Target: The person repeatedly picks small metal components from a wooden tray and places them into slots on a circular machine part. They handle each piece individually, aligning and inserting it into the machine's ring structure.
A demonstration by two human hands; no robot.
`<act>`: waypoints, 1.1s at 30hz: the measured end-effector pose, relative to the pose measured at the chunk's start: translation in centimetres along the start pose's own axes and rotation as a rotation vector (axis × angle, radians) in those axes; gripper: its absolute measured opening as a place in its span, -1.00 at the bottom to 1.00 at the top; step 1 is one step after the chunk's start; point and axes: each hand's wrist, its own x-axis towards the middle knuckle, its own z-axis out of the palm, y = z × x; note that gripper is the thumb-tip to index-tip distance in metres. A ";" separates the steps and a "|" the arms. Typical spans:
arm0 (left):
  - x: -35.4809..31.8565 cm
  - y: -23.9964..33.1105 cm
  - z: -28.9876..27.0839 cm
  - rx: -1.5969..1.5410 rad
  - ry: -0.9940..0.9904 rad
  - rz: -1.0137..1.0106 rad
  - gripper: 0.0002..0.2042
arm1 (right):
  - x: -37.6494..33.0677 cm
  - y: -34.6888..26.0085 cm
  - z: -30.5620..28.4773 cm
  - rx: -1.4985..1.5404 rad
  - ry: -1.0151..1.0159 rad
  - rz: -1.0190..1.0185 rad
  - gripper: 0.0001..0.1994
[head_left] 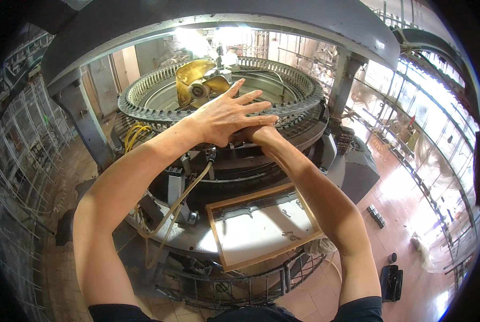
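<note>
My left hand [230, 115] is over the near rim of a large round machine, probably a circular knitting machine, with its fingers spread wide. My right hand [257, 134] is beneath it, reaching in at the same rim, and its fingers are hidden by the left hand. The machine's upper ring [126, 103] is lined with closely spaced upright parts. Inside the ring stands a fan with brass-coloured blades [186, 81]. Below my hands, a wood-framed tray [214, 233] with a white bottom holds dark strips and small metal pieces.
A thick grey beam [224, 15] arches overhead on posts [93, 126]. A beige hose [183, 197] and yellow cables [136, 132] hang at the left. A black case [392, 283] and small dark blocks [376, 216] lie on the tiled floor. Metal racks flank both sides.
</note>
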 end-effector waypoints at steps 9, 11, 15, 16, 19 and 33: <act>0.2 0.2 0.0 0.017 -0.008 -0.005 0.16 | 1.5 1.7 0.3 -0.372 -0.031 -0.078 -0.36; 0.3 0.3 0.0 -0.010 -0.027 -0.017 0.12 | 1.8 2.1 0.2 -0.519 -0.028 -0.117 -0.28; 0.4 0.4 -0.2 0.007 -0.036 -0.009 0.13 | 1.9 2.4 -0.1 -0.450 -0.051 -0.101 -0.27; 0.4 0.4 -0.3 0.005 -0.034 -0.011 0.14 | 1.8 2.4 -0.2 -0.422 -0.055 -0.094 -0.27; 0.6 0.5 -0.2 0.049 -0.022 -0.014 0.18 | 1.2 2.0 -0.5 -0.289 -0.061 -0.062 -0.28; 1.3 1.0 0.0 0.024 -0.013 -0.025 0.16 | -0.1 0.7 -1.9 -0.050 -0.140 0.041 -0.35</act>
